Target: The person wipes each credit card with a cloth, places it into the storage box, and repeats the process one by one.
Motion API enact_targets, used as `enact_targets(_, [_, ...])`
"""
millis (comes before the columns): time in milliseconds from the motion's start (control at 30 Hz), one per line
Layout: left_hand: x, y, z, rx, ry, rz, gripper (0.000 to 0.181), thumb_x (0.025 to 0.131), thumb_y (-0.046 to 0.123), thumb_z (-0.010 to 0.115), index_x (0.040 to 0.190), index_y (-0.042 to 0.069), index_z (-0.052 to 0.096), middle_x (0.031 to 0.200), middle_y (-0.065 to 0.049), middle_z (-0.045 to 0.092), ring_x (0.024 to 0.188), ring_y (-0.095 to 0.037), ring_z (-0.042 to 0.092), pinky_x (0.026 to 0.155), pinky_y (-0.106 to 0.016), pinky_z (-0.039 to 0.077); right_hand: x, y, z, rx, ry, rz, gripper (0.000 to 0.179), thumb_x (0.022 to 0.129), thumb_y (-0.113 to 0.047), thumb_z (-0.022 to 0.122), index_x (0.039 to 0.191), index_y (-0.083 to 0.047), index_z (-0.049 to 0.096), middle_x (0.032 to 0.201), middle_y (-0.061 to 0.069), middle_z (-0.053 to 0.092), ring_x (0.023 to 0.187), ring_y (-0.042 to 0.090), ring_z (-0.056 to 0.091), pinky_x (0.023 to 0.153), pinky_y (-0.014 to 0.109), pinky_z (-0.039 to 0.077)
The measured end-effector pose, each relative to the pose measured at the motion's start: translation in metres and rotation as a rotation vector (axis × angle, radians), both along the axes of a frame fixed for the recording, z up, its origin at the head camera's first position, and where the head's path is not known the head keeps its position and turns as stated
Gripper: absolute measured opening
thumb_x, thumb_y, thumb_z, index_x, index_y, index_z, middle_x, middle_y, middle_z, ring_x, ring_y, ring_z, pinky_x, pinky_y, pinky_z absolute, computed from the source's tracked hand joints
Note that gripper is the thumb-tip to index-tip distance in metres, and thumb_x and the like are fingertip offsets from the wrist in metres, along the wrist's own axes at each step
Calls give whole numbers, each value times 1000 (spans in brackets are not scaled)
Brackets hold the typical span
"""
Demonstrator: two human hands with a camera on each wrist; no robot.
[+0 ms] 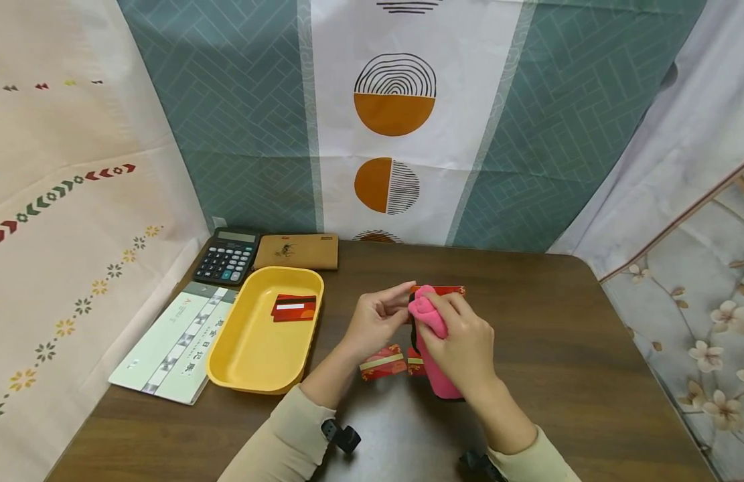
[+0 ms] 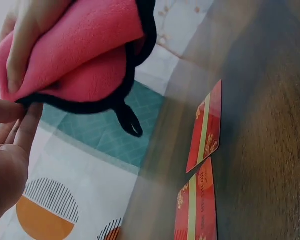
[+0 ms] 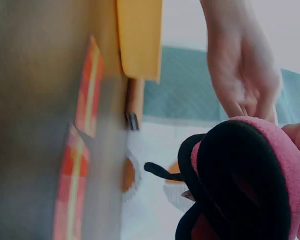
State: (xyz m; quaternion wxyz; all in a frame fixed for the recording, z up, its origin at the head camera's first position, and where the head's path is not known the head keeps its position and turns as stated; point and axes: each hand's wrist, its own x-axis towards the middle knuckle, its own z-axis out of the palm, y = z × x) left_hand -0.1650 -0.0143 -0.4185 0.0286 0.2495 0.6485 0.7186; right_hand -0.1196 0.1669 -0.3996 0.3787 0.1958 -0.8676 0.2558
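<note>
Person in pale sleeves (image 1: pixel 275 435) at a brown table (image 1: pixel 564 375), working over its middle. R hand (image 1: pixel 465 338) grips a pink cloth (image 1: pixel 438 371) w/ black trim, fingers curled round its bunched top; the rest hangs below the hand. A red card (image 1: pixel 451 290) shows just past the cloth's far side, mostly hidden. L hand (image 1: pixel 378 318), thumb & fingertips together, pinches at the card's L end, right by the cloth's edge; exact contact is hidden. Below the hands, 2 red-and-gold cards (image 1: pixel 382 362) lie flat on the table, ends close together; L wrist view shows the cloth's black loop (image 2: pixel 127 120) dangling. To the L, a yellow tray (image 1: pixel 251 348) holds overlapping dark-striped cards (image 1: pixel 294 308) nr its R side. Beyond it: blk calculator (image 1: pixel 227 260) & tan notebook (image 1: pixel 296 252). L of tray, just beside: pale green booklet (image 1: pixel 173 341).
</note>
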Motion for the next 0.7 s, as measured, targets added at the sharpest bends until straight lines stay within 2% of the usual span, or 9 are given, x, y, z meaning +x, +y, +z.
enact_targets(100, [0,-2,2,11,14,17,46,94,-12,63,139,-4,58,117,-26,69,99,-28,73,83,-37,62,1,-1,-4,-12,2,13,44,73,-12,88,114,-8,75,92,8,67,60,22,63,46,38,55])
enact_targets(333, [-2,-14,6,47,20,32,48,92,-15,63,138,-7,57,116,-29,69,91,-27,74,79,-38,63,-7,22,-1,-86,4,-102,42,74,-11,87,114,-4,74,92,12,68,64,27,63,50,44,56])
enact_targets(500, [-3,-19,7,36,-12,88,50,92,-15,62,141,-5,55,114,-29,69,89,-23,74,80,-42,62,-9,31,0,-100,-3,-121,43,76,-14,86,115,-3,72,93,13,68,68,29,64,54,47,57])
enact_targets(633, [-4,-20,6,53,-24,134,58,92,-16,61,147,1,51,110,-29,69,90,-21,73,80,-40,63,-9,35,-3,-121,-12,-129,45,75,-14,87,116,-3,72,94,13,68,72,30,66,58,48,59])
enact_targets(700, [-4,-20,6,45,-19,152,55,92,-15,61,144,0,54,108,-28,69,89,-26,73,80,-38,63,-10,37,-5,-131,-12,-124,46,75,-13,87,117,-3,72,95,14,69,74,30,66,59,49,60])
